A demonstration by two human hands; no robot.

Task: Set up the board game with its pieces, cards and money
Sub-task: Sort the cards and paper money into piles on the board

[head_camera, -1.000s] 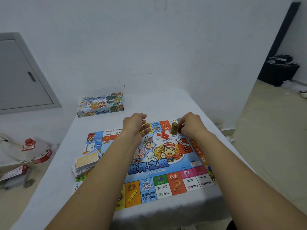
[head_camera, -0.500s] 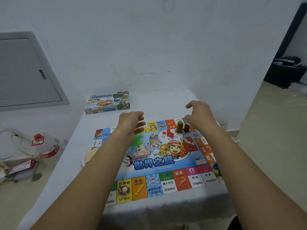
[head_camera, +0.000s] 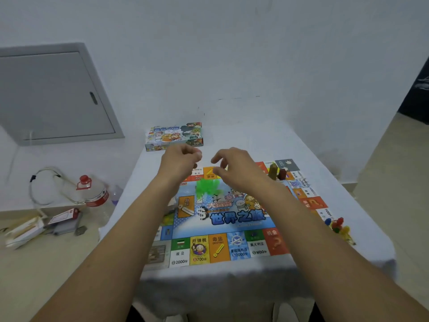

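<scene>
The table [head_camera: 267, 145] carries the game board [head_camera: 222, 228], laid flat and open. Your right hand [head_camera: 239, 168] hovers above the board's far edge, fingers loosely curled, apart, holding nothing. Your left hand [head_camera: 181, 161] has fingertips bunched (whether they pinch anything cannot be told). Green pieces [head_camera: 206, 185] lie blurred beneath. Lower each piece upright; avoid knocking the 2 tall tokens [head_camera: 277, 171].

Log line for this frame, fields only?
left hand: curled, contents unclear | right hand: open above board | green blur beneath | two pawns upright, far right corner
</scene>
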